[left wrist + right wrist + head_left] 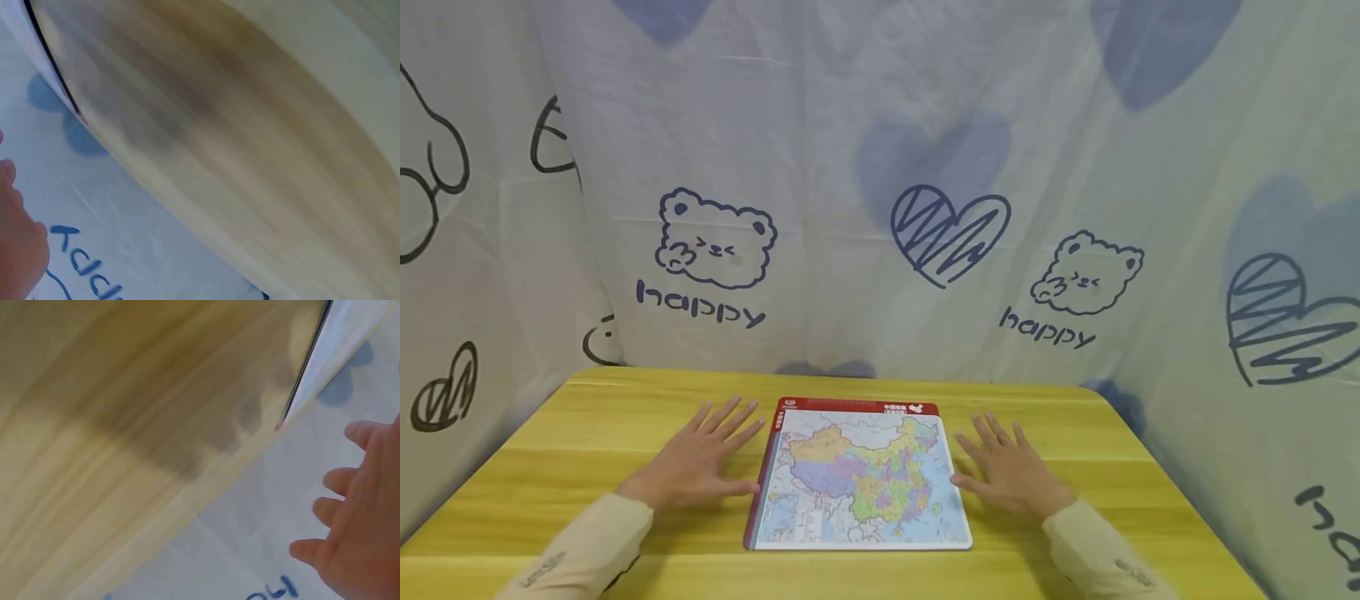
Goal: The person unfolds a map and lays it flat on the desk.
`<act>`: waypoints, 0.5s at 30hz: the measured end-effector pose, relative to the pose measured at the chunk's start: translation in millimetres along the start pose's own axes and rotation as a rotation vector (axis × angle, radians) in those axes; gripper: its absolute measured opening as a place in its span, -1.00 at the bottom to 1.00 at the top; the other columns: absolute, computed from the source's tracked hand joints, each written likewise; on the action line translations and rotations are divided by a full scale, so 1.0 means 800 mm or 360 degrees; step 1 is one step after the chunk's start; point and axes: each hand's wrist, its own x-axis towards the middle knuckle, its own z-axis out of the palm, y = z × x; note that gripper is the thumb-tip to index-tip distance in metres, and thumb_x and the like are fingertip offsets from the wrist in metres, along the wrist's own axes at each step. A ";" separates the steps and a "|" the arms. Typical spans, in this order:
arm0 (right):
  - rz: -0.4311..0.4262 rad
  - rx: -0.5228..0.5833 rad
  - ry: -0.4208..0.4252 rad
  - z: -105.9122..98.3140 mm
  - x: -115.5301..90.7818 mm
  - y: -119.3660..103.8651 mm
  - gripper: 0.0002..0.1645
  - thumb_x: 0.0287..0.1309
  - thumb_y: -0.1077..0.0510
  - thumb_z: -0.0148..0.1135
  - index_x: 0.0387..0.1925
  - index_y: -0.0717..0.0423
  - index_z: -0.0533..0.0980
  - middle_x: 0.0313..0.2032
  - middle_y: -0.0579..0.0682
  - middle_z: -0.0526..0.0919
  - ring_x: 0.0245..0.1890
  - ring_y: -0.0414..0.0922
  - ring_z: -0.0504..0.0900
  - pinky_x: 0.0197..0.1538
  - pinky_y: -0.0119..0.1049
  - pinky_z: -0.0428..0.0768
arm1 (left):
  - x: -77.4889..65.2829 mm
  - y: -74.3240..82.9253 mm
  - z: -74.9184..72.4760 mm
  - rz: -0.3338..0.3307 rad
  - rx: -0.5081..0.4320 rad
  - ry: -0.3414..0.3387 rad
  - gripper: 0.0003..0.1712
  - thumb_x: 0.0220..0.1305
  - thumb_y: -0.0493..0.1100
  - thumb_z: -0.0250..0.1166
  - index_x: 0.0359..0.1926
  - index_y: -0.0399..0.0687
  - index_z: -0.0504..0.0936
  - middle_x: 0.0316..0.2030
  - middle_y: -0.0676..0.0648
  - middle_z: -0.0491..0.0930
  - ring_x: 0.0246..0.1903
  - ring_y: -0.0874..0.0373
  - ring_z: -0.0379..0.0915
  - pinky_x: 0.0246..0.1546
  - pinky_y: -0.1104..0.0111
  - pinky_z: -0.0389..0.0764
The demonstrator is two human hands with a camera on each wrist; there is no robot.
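Only the head view shows the whole map board (859, 477).

Heart-printed cloth (835, 150) behind a yellow table (700, 575)

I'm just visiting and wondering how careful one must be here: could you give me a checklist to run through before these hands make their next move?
1. Map board lying flat, wholly on the table: ok.
2. Left hand free: ok, fingers spread, holding nothing.
3. Right hand free: ok, also spread and holding nothing.
4. Sleeves clear of the board: ok, both lie off to its sides.
5. Thumbs touching the board's edges: cannot tell; both are very near.
6. Board gripped, if lifting is intended: not ok, neither hand holds it.
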 end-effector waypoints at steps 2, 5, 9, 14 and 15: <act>0.0006 0.0036 -0.0082 0.001 -0.002 -0.009 -0.12 0.30 -0.41 -0.10 0.39 0.10 0.28 0.42 0.30 0.06 0.43 0.26 -0.03 0.33 0.33 -0.10 | 0.004 0.008 0.000 0.0016 -0.0042 -0.0065 0.01 0.13 0.42 0.19 0.40 -0.15 0.30 0.43 -0.24 0.12 0.41 -0.24 -0.10 0.35 -0.15 -0.11; -0.0015 0.0073 -0.0154 0.002 -0.003 -0.023 -0.11 0.29 -0.43 -0.12 0.41 0.06 0.27 0.43 0.29 0.07 0.43 0.24 -0.02 0.34 0.32 -0.10 | 0.010 0.020 -0.001 0.0031 -0.0111 -0.0172 0.01 0.14 0.44 0.17 0.39 -0.17 0.31 0.42 -0.26 0.12 0.41 -0.25 -0.08 0.34 -0.16 -0.08; -0.0108 0.0092 -0.0175 0.005 -0.003 -0.038 -0.10 0.29 -0.45 -0.15 0.43 0.03 0.24 0.43 0.28 0.06 0.43 0.23 -0.01 0.33 0.32 -0.04 | 0.016 0.032 -0.002 0.0029 -0.0176 -0.0323 0.05 0.11 0.48 0.15 0.39 -0.18 0.31 0.41 -0.28 0.13 0.40 -0.26 -0.06 0.34 -0.17 -0.09; -0.0219 0.0078 -0.0195 0.008 -0.005 -0.051 -0.10 0.29 -0.45 -0.16 0.44 0.01 0.21 0.45 0.23 0.05 0.43 0.20 0.02 0.30 0.33 0.04 | 0.025 0.038 0.003 -0.0001 -0.0201 -0.0399 0.06 0.10 0.49 0.13 0.42 -0.13 0.27 0.42 -0.26 0.11 0.40 -0.25 -0.04 0.34 -0.18 -0.09; -0.0231 0.0078 -0.0206 0.009 -0.006 -0.054 -0.11 0.29 -0.45 -0.15 0.44 -0.01 0.21 0.45 0.21 0.05 0.43 0.19 0.03 0.31 0.32 0.05 | 0.029 0.038 0.005 -0.0021 -0.0204 -0.0414 0.06 0.10 0.50 0.12 0.42 -0.11 0.26 0.43 -0.24 0.10 0.40 -0.24 -0.05 0.35 -0.16 -0.10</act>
